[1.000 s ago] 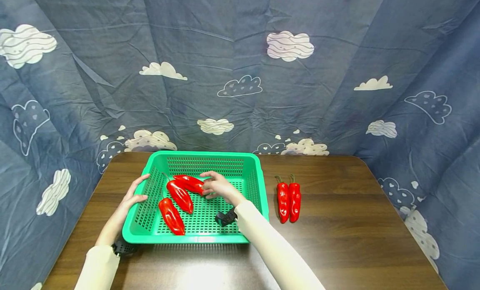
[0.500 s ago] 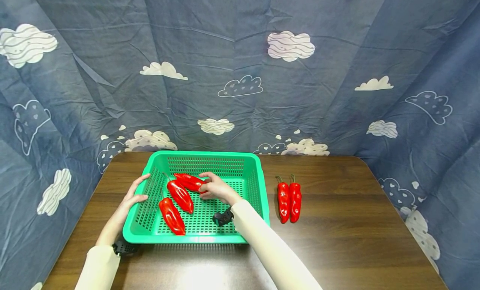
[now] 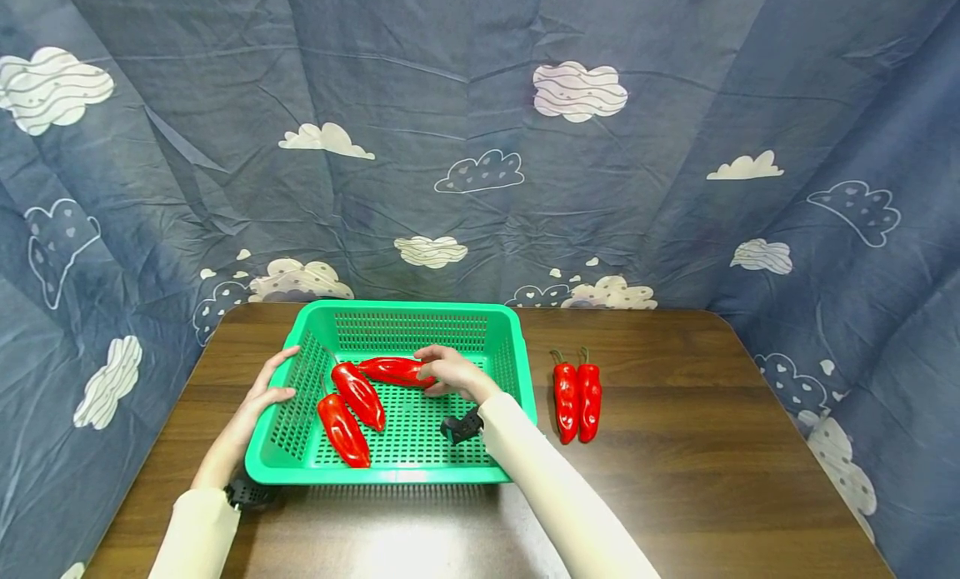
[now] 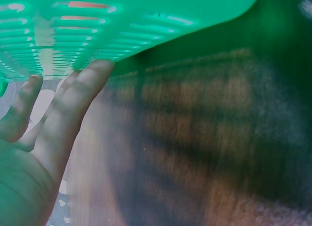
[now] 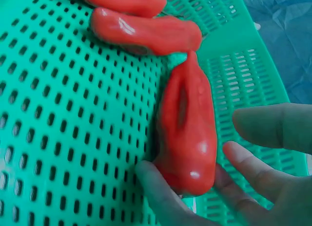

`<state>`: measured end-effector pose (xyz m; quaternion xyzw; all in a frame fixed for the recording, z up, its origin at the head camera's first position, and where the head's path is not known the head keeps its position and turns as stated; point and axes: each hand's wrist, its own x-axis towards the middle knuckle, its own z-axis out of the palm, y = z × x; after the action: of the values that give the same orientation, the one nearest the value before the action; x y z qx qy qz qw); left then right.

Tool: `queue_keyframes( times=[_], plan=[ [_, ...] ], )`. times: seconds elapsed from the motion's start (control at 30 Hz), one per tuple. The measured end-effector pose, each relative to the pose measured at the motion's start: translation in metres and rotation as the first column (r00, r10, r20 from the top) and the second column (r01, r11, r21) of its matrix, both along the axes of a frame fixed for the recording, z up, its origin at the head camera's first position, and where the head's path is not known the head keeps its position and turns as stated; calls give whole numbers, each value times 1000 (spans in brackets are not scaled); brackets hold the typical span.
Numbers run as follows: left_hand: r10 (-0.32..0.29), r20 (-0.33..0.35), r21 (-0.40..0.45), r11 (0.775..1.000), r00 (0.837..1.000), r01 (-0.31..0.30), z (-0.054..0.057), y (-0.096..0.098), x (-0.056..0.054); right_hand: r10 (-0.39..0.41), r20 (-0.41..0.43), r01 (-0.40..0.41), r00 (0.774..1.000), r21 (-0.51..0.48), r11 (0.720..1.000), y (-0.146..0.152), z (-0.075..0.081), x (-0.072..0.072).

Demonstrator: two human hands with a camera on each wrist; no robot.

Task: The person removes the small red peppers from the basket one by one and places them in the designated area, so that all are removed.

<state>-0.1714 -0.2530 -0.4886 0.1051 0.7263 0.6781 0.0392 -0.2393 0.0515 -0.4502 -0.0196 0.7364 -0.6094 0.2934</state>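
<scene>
In the head view, my right hand (image 3: 455, 372) is inside the green basket (image 3: 390, 476), around the right end of a long red pepper (image 3: 392, 371). The right wrist view shows that red pepper (image 5: 192, 133) between my thumb (image 5: 158, 187) and a finger; two other fingers are held off it. Its pointed end lies near a second pepper (image 3: 358, 396); a third pepper (image 3: 343, 431) lies in front of that one. My left hand (image 3: 258, 400) rests against the basket's left side, fingers straight. From the left wrist, its fingertips (image 4: 101, 65) meet the slotted wall.
Two more red peppers (image 3: 578, 400) with green stems lie side by side on the wooden table (image 3: 697, 446), right of the basket. A dark blue cloud-patterned curtain (image 3: 480, 221) hangs behind and beside the table.
The pepper at my right hand has turned from slanted to nearly level and shifted right along with the hand. The middle pepper has shifted slightly. My left hand stays put.
</scene>
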Motion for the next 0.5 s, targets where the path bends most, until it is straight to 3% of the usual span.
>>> queue_keyframes(
  times=[0.3, 0.37, 0.5],
  plan=[
    [-7, 21, 29, 1000, 1000, 6, 2, 0, 0, 26, -47, -21, 999, 106, 994, 11, 0, -4],
    [-4, 4, 16, 1000, 1000, 4, 2, 0, 0, 36, -59, -29, 998, 123, 992, 13, 0, -4],
    [-4, 35, -7, 1000, 999, 5, 3, 1, 2, 60, -94, -44, 994, 162, 986, 14, 0, -4]
  ],
)
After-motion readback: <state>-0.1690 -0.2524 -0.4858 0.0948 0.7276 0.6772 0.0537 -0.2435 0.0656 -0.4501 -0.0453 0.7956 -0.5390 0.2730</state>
